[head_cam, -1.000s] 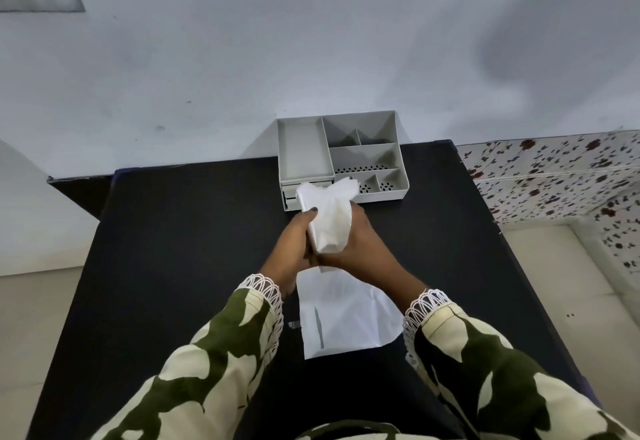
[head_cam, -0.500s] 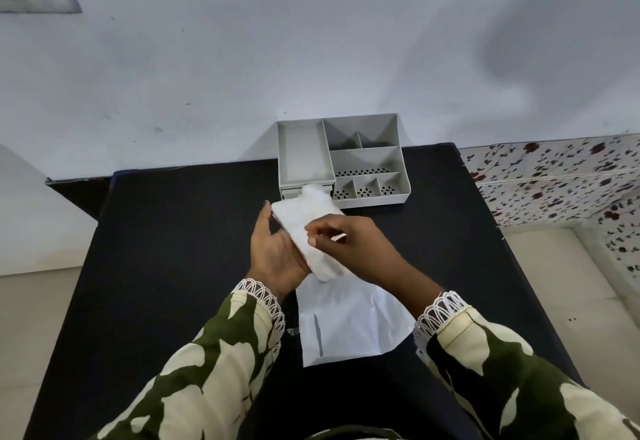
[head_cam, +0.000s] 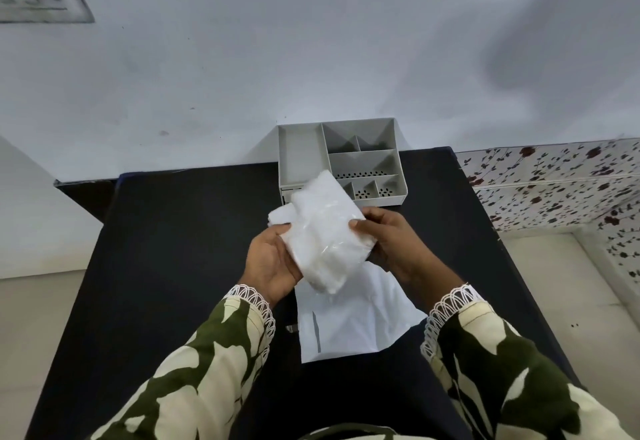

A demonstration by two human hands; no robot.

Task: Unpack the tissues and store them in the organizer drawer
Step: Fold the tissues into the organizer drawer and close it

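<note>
A white pack of tissues in clear plastic wrap is held above the black table, tilted, between both hands. My left hand cups its lower left side from beneath. My right hand pinches its right edge with thumb and fingers. Behind the pack stands the grey organizer with several open compartments; its drawer front at the lower left is mostly hidden by the pack. A flat white bag lies on the table under my hands.
The black table ends at a pale wall behind the organizer. A floral patterned tiled ledge runs on the right. Pale floor lies on both sides of the table.
The pack was bunched upright in both hands; it has been turned and laid out wider across my left palm, and my right hand has shifted to its right edge.
</note>
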